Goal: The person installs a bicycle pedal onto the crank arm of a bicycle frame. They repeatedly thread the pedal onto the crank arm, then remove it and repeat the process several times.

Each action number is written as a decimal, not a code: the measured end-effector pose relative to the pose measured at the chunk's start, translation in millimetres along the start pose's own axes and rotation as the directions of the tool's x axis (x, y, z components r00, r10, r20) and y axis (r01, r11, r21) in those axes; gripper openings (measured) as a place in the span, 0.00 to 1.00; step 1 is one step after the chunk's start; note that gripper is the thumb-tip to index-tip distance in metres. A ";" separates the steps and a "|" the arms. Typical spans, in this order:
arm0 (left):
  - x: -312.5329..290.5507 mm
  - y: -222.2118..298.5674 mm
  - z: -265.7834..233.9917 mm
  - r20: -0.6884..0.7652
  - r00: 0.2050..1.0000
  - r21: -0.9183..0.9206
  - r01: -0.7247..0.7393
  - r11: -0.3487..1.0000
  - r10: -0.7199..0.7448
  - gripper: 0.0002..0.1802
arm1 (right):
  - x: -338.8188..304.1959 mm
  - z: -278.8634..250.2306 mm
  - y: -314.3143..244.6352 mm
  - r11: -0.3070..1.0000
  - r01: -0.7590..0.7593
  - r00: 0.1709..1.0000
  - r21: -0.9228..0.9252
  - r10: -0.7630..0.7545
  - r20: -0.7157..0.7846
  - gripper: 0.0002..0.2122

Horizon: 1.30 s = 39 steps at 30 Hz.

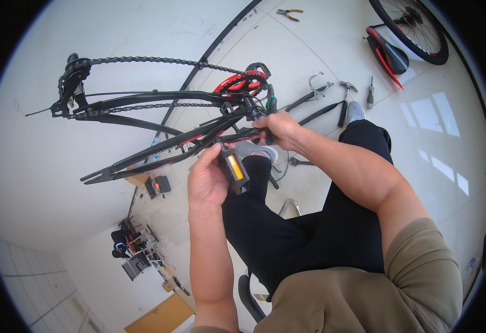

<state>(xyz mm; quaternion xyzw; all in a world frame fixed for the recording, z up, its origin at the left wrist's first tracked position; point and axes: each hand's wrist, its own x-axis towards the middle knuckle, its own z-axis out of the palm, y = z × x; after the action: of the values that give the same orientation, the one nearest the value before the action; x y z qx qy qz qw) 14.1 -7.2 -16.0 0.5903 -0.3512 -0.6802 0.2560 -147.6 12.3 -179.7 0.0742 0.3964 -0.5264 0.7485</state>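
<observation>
- Work on the pedal (239, 178) appears to be in hand, by judgement either its fitting or its removal; which of the two cannot be told.
- The pedal is gripped by the fingers of the left hand (206, 177), with the thumb laid along its upper end; the fingertips behind are hidden.
- The fingers of the right hand (283, 130) are curled in beside a green-and-black handle (272, 101); what is pinched between them cannot be told.
- The pedal is located below the bicycle frame (187, 97) in the view, in front of the left trouser leg (248, 216).
- Its long axis is slanted from upper left to lower right, the upper end being pointed at the frame and the amber reflector (235, 167) turned toward the camera.
- The frame is stretched roughly left to right, with the derailleur (75, 73) at the left and the red chainring (232, 83) near the right hand.
- For the next move, a steady frame and a pedal kept in line with its threads seem to be called for.
</observation>
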 end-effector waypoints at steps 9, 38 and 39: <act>-2.7 -12.6 3.2 0.074 0.997 -0.143 0.036 0.989 -0.026 0.15 | -2.9 -5.1 -2.2 1.000 -0.009 1.000 0.004 0.009 -0.004 0.05; -6.7 -12.0 31.9 -0.160 0.968 -0.120 -0.211 0.970 0.191 0.07 | 13.3 -5.4 1.3 0.999 -0.035 0.980 0.014 0.031 0.195 0.09; -4.4 -12.7 33.5 -0.154 0.970 -0.124 -0.209 0.970 0.189 0.07 | 13.2 -5.3 -0.7 0.999 -0.029 0.980 0.014 0.025 0.196 0.09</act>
<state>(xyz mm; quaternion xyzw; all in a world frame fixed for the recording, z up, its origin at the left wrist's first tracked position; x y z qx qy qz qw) -17.2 10.0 -21.3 0.5792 -0.3413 -0.6305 0.3879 -149.2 5.2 -191.9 0.0335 0.3156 -0.5241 0.7903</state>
